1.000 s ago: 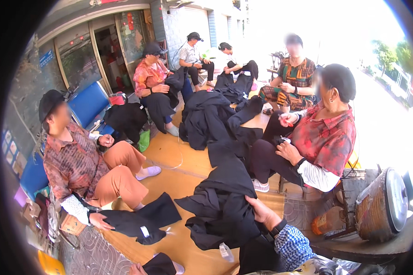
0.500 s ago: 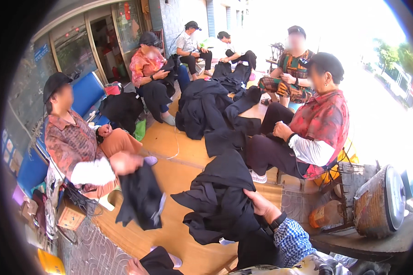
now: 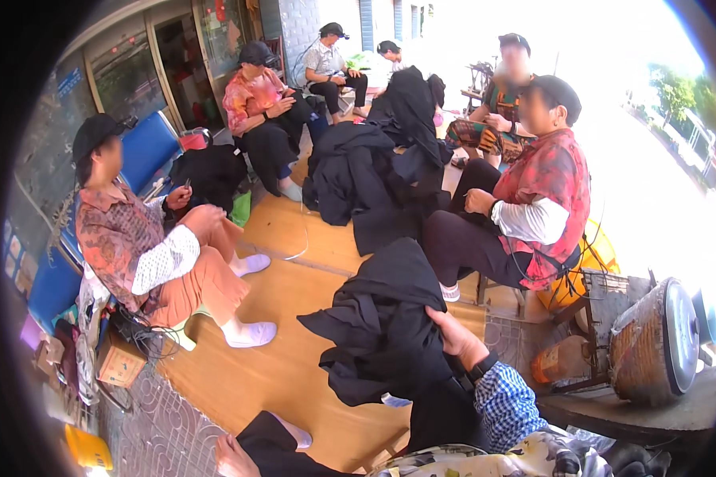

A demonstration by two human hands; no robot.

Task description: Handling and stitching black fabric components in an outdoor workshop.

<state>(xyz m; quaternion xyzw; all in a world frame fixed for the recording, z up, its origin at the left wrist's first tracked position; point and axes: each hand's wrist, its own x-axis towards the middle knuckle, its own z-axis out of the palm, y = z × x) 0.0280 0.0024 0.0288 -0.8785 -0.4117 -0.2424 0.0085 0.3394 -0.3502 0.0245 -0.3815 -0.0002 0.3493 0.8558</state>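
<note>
The right hand (image 3: 457, 338) comes in from about 5 o'clock, wrist banded by a dark watch and cuffed in a blue-and-white checked sleeve (image 3: 505, 401), and its grip is closed on the upper right edge of a crumpled black cloth garment (image 3: 386, 322). That garment hangs bunched in the lower middle of the view, spreading from the hand toward 9 o'clock and sagging down over the tan wooden floor (image 3: 290, 381); the fingers press into the fabric, so garment and hand are touching. The left hand (image 3: 235, 459) shows only partly at 7 o'clock on the bottom edge, lying against another piece of black cloth (image 3: 274, 445) across the lap; whether its grip is closed or loose cannot be told. Well apart, toward 12 o'clock, a large heap of black garments (image 3: 374, 167) sits on the floor between seated people. At 9 o'clock a person in a patterned blouse and orange trousers (image 3: 143, 246) sits by a blue bench (image 3: 147, 151). At 2 o'clock a person in a red patterned vest (image 3: 545, 203) sits bent over dark cloth. At 4 o'clock a woven basket with a round metal lid (image 3: 652, 342) lies tipped on its side.
</note>
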